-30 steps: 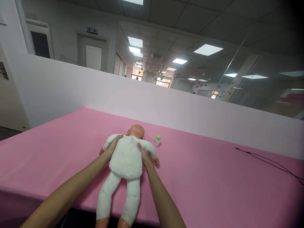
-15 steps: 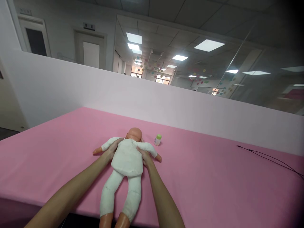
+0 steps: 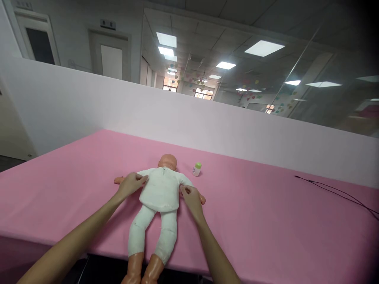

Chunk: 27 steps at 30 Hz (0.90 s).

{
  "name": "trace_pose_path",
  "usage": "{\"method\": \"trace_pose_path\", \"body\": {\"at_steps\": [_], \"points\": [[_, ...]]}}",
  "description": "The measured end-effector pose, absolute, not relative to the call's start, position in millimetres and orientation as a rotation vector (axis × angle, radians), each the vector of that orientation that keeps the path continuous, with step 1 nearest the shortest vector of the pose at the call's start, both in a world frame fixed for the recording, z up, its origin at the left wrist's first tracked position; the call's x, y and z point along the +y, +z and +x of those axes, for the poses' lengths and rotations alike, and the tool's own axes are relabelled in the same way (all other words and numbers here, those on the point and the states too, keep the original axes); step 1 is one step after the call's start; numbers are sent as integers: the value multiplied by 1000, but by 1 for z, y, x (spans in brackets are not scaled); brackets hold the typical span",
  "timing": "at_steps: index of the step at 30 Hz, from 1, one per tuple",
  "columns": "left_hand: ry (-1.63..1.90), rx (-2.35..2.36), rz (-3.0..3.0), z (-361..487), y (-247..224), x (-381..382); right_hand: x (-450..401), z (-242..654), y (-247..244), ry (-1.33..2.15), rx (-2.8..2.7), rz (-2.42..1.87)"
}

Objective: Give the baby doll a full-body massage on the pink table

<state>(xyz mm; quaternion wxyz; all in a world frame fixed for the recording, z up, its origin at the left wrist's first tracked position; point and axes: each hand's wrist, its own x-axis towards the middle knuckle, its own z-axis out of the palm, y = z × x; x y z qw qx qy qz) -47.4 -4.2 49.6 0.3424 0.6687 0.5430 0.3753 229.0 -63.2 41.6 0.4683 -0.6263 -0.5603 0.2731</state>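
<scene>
A baby doll (image 3: 160, 191) in a white top and leggings lies face down on the pink-covered table (image 3: 260, 221), its head away from me. Its bare feet reach past the front edge. My left hand (image 3: 132, 185) is over the doll's left-side arm, fingers curled and thumb close to them by the shoulder. At the other side, my right hand (image 3: 192, 197) has its fingers pinched together against the sleeve near the armpit. Exactly what the fingertips grip is partly hidden.
A small white bottle with a green cap (image 3: 197, 169) stands right of the doll's head. A thin black cable (image 3: 334, 192) lies at the far right. Behind the table runs a low white wall (image 3: 207, 118) with glass above.
Both hands have slid out from the doll's torso to its arms, and their fingers have drawn together. The doll's head and torso lie flatter, its arms slightly shifted.
</scene>
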Motion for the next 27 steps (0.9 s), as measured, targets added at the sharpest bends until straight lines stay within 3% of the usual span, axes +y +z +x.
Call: {"method": "trace_pose_path", "body": {"at_steps": [3,7,14,20,24,27], "points": [[1031,1456,2104,-24,58,-8,-59,211,45,445,-1486,-1458],[843,1212,2412,10,46,-3,-44,194,28,575,-1736,-1462],[544,1219,2496,14,6,9,-37,207,-1,741,-1813,-1508],[399,1265,2543,15,29,5,-41,210,6,693,-1799,-1481],[605,1306,2618,28,65,-4,-29,228,27,484,-1752,-1438],[858,960,2419,61,85,-3,-8,258,44,332,-1577,-1460]]}}
